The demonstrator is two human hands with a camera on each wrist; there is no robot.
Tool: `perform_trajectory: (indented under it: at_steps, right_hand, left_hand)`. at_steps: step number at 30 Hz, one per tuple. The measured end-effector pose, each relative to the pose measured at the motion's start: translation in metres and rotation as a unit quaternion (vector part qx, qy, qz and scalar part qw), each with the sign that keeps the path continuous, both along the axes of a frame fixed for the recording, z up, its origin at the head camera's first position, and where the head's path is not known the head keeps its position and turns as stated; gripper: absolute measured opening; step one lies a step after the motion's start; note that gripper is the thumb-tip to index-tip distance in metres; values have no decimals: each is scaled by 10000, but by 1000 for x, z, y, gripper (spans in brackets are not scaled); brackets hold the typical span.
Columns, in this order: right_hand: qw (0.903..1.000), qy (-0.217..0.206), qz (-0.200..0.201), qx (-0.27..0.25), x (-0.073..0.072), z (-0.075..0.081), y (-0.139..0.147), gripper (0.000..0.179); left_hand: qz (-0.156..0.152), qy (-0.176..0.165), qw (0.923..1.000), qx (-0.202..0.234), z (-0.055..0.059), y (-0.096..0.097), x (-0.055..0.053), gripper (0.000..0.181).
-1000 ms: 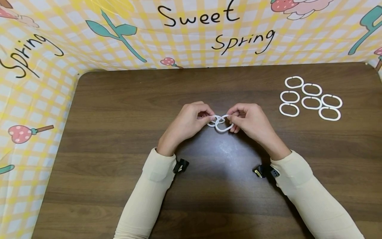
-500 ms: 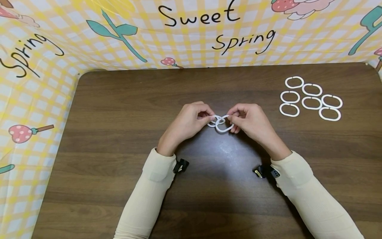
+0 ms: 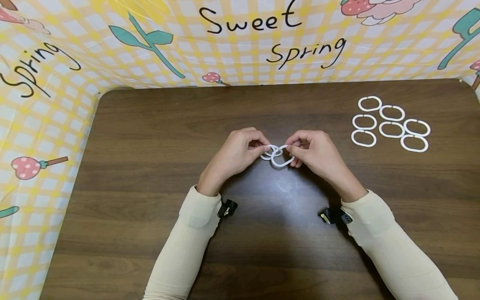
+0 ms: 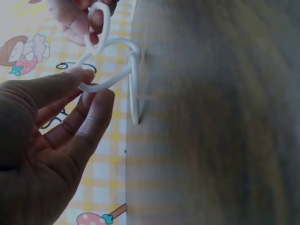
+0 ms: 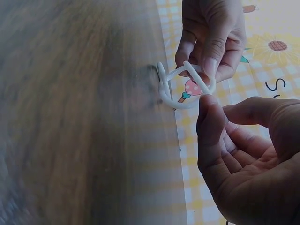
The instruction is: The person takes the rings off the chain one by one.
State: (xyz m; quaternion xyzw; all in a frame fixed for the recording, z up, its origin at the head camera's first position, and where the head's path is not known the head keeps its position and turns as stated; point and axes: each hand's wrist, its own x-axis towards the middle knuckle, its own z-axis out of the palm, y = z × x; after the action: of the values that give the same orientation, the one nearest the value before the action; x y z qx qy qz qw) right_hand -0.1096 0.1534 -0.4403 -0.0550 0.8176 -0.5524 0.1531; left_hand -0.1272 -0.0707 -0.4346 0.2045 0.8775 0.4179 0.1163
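Observation:
My left hand (image 3: pixel 236 152) pinches a white oval plastic link (image 4: pixel 110 83) between thumb and fingertips. Through that link hangs a second white link (image 4: pixel 136 89), seen nearly edge-on in the left wrist view. A third white link (image 3: pixel 280 166) is pinched by my right hand (image 3: pixel 313 148), tilted above the wooden table. In the left wrist view its lower end meets the rim of the left-hand link; in the head view the two overlap. Fingertips of the right hand cover part of the third link in the right wrist view.
Several loose white links (image 3: pixel 363 138) lie flat in a group at the back right of the brown wooden table (image 3: pixel 131 225). Behind and to the left, a yellow checked cloth (image 3: pixel 240 50) stands along the table's edges. A small black wrist camera (image 3: pixel 227 208) sits at the left cuff.
Hardly anything differs. The right-hand link has tipped very slightly lower toward the front; both hands keep their places and grips.

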Motion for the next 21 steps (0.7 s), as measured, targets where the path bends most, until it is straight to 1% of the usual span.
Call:
perform_trajectory:
  at_steps: [12, 16, 21]
  right_hand:
    - [9998, 104, -175, 53, 3, 3, 12, 13]
    - [9996, 163, -231, 61, 4, 5, 20, 13]
    - [9988, 307, -367, -62, 5, 6, 36, 12]
  left_hand:
    - [50, -57, 9999, 67, 0, 1, 1, 5]
    - [66, -134, 9998, 105, 0, 1, 1, 5]
    - [23, -148, 9998, 106, -1, 1, 1, 6]
